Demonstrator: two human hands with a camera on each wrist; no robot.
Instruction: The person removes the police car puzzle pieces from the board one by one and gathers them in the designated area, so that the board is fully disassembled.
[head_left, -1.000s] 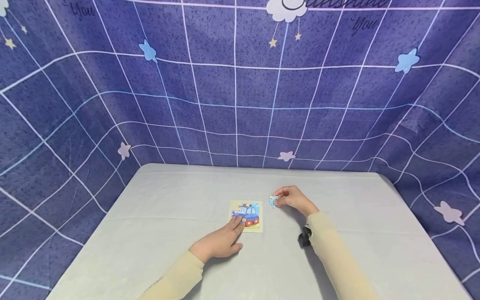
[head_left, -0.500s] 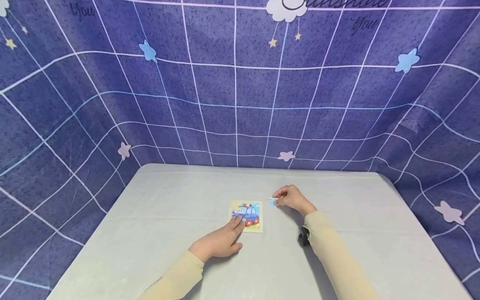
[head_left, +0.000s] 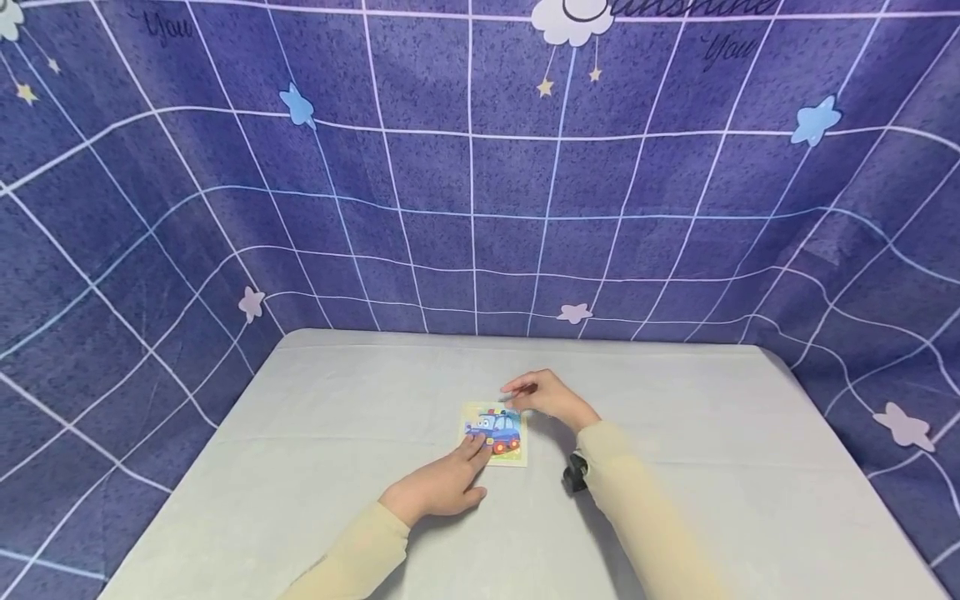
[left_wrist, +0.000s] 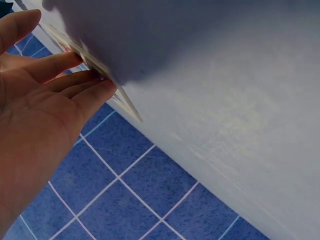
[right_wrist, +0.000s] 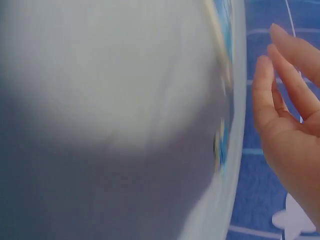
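Observation:
A small square jigsaw puzzle [head_left: 507, 427] with a blue cartoon car in a pale frame lies on the table. My left hand [head_left: 442, 479] rests straight fingers on its lower left part, and the left wrist view shows these fingertips on the puzzle [left_wrist: 131, 107]. Over the puzzle's upper right corner hovers my right hand [head_left: 551, 395]. In the right wrist view this hand [right_wrist: 290, 110] holds nothing, its fingers loosely bent and parted. A blue puzzle piece [right_wrist: 221, 147] lies there, blurred, on the table near the puzzle's edge [right_wrist: 220, 45]; the right hand hides it in the head view.
The table [head_left: 360, 400] has a pale grey cloth. Behind and at both sides hangs a dark blue curtain [head_left: 420, 183] with a grid and stars. A black device [head_left: 575, 473] sits under the right sleeve [head_left: 637, 492].
My right hand has let go of the blue puzzle piece, which it pinched before, and has moved left over the puzzle's corner. The left hand has stayed in place.

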